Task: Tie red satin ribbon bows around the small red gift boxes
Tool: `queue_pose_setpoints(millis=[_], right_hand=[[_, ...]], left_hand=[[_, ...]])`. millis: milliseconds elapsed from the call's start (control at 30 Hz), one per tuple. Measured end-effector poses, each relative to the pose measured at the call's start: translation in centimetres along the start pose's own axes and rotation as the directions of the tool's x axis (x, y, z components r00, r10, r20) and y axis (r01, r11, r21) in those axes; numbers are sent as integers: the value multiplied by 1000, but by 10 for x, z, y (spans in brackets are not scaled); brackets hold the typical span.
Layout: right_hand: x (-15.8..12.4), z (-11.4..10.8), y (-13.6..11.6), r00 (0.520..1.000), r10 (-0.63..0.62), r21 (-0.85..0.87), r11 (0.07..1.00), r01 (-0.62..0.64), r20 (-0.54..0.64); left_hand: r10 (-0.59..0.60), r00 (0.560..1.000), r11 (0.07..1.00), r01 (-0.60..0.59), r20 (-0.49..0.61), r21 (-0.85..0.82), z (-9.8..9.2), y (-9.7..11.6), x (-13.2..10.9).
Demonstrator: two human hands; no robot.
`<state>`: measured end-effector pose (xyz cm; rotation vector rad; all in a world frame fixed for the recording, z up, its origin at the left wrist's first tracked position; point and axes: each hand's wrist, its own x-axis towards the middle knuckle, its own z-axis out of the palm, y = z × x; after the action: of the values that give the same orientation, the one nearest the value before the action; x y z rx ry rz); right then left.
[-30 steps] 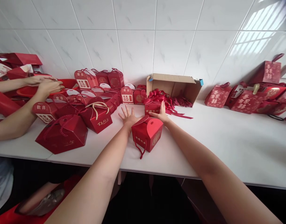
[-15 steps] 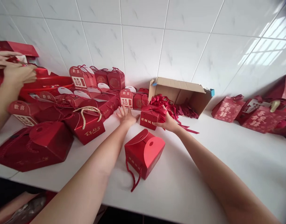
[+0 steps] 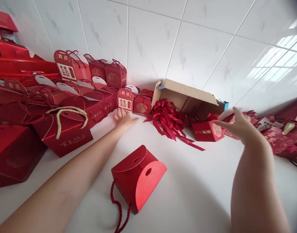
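My left hand (image 3: pixel 124 119) lies on the white tabletop with its fingers spread. Its fingertips are close to the small box with a white double-happiness label (image 3: pixel 125 102). Over at the right, my right hand (image 3: pixel 240 126) is open, thumb and index finger wide apart. The thumb tip is at the edge of a small red box (image 3: pixel 203 132); whether they touch I cannot tell. This box sits in front of the cardboard carton. In front of me stands a red gift box (image 3: pixel 136 174) with rounded flaps and a twisted cord handle hanging at its left.
A cardboard carton (image 3: pixel 189 92) lies on its side with red ribbons (image 3: pixel 166 118) spilling out. Many red gift boxes crowd the left, one with a cream rope handle (image 3: pixel 72 113). Patterned red boxes (image 3: pixel 272 137) stand at far right. A tiled wall (image 3: pixel 153 42) runs behind.
My right hand has carried the small beribboned box rightwards to the carton's front and opened. My left hand still rests on the table. The view has shifted; the co-worker's hands are out of sight.
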<state>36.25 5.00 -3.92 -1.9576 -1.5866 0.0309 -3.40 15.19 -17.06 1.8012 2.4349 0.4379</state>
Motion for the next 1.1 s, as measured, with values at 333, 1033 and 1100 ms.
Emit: queue_pose_setpoints(millis=[333,1033,1100], right_hand=[[-2,52,-36,844,-148,-25,982,187,515],[-51,-20,-73,936,-316,642,688,338,-154],[-57,-31,-72,918,-291,584,709,396,-269]], left_hand=[[16,999,1000,-16,35,2,-3,1,0],[19,1000,1000,-19,8,14,-3,2,0],[13,1000,1000,-13,7,9,-3,3,-2]])
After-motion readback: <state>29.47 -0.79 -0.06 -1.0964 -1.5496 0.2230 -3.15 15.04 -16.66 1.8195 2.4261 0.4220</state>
